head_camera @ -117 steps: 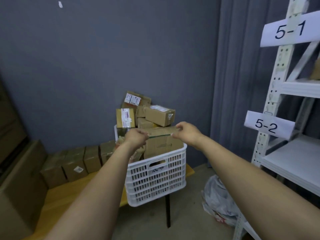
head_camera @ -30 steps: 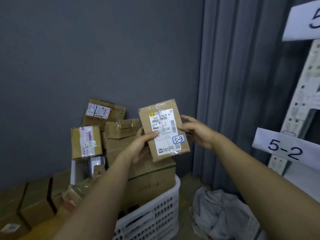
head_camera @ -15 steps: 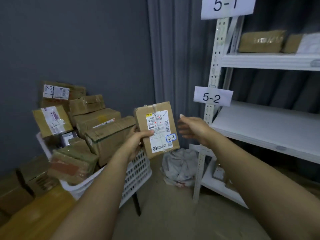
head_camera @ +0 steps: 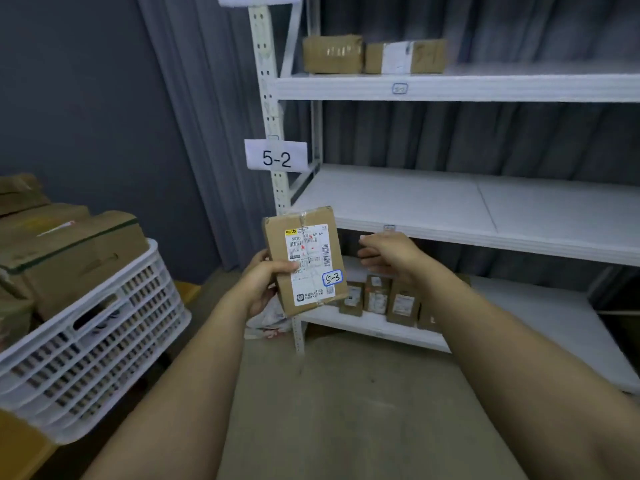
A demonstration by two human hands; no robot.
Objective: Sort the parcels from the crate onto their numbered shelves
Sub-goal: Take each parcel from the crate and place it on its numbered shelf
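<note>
So the parcel (head_camera: 310,259) marked 5-3 is gripped along its left edge by the left hand (head_camera: 261,284), thumb laid over the label. It's held upright in the air in front of the shelf rack (head_camera: 415,202), just below the 5-2 sign (head_camera: 276,157). The right hand (head_camera: 389,254) is kept just beside the parcel's right edge, not touching, fingers relaxed, nothing held. The white crate (head_camera: 104,327) is seen off to the left.

Quantities in view
Hands: two, left hand (head_camera: 265,278) and right hand (head_camera: 391,254). Crate (head_camera: 104,337): one. Shelf boards (head_camera: 415,202): three. Readable shelf sign (head_camera: 276,156): one, "5-2". Parcels: one held parcel (head_camera: 304,261), two top-board parcels (head_camera: 332,53), at least four bottom-board parcels (head_camera: 377,294); crate parcels (head_camera: 86,244) partly out of frame, not countable.
</note>
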